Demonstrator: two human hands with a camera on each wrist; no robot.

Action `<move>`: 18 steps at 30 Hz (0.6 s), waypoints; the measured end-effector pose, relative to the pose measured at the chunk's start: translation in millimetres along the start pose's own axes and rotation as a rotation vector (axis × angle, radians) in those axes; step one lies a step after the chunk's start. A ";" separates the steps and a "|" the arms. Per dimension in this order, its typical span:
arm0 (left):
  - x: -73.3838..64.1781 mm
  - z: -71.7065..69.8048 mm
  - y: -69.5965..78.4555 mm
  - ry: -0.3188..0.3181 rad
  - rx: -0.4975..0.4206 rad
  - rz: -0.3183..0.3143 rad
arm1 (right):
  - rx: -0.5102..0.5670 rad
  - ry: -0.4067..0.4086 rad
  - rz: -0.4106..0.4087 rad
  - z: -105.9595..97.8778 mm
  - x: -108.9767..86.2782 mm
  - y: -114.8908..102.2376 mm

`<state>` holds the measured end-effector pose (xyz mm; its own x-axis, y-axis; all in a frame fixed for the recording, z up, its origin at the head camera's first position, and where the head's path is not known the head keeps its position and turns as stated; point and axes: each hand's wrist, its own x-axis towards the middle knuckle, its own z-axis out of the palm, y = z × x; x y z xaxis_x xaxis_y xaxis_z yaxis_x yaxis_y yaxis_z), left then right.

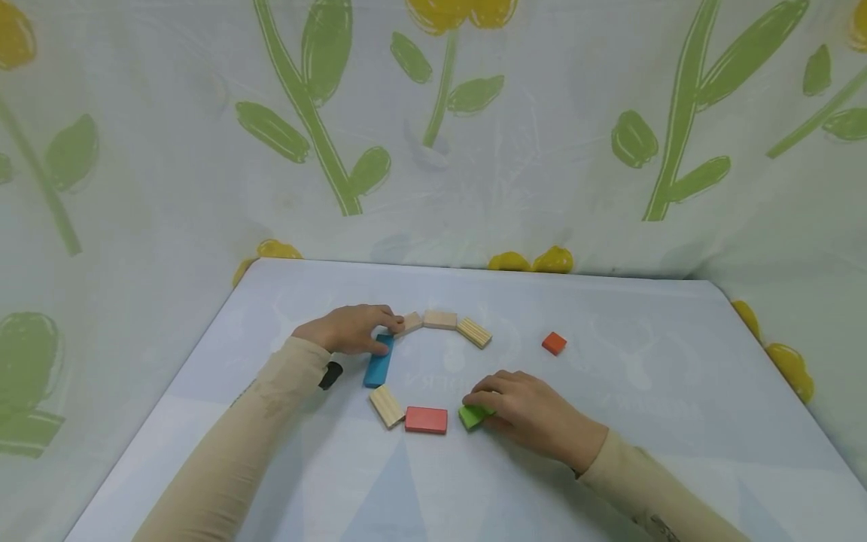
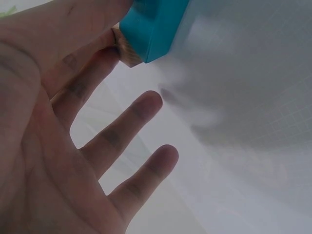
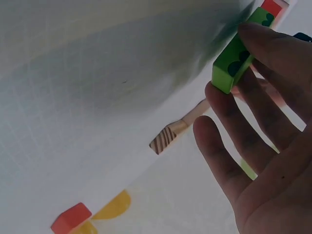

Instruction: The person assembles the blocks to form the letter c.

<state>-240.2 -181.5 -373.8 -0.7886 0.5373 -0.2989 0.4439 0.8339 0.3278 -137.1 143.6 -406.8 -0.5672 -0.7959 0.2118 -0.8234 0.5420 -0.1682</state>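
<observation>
My right hand (image 1: 535,414) pinches a green block (image 1: 476,416) between thumb and fingers, close beside a red block (image 1: 426,420). Dark green rounded marks show on this green block (image 3: 234,61) in the right wrist view. My left hand (image 1: 352,329) touches a long blue block (image 1: 379,361) with its thumb, while its index fingertip is at a plain wooden block (image 1: 410,324). Two of its other fingers (image 2: 146,105) spread loosely over the table in the left wrist view. Blocks and hands together trace a rough ring.
Along the ring's far side lie another plain wooden block (image 1: 440,319) and a striped wooden block (image 1: 474,333). At the near left, a pale wooden block (image 1: 387,406) meets the red one. Off to the right sits a small orange-red block (image 1: 554,343). Flowered cloth (image 1: 542,165) hangs behind the white table (image 1: 650,436).
</observation>
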 end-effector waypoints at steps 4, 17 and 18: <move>1.0 0.5 -0.6 -0.001 0.004 -0.003 | 0.001 0.009 -0.015 2.2 2.8 0.3; 0.0 -1.0 0.3 -0.001 -0.008 -0.002 | -0.003 -0.044 -0.001 5.7 12.8 1.6; 0.0 -0.9 0.5 -0.003 -0.010 -0.006 | -0.002 -0.046 -0.002 5.7 13.5 1.2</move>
<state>-240.4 -181.2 -372.9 -0.7902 0.5324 -0.3036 0.4346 0.8360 0.3350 -145.6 132.0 -409.7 -0.5638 -0.8087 0.1679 -0.8248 0.5406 -0.1658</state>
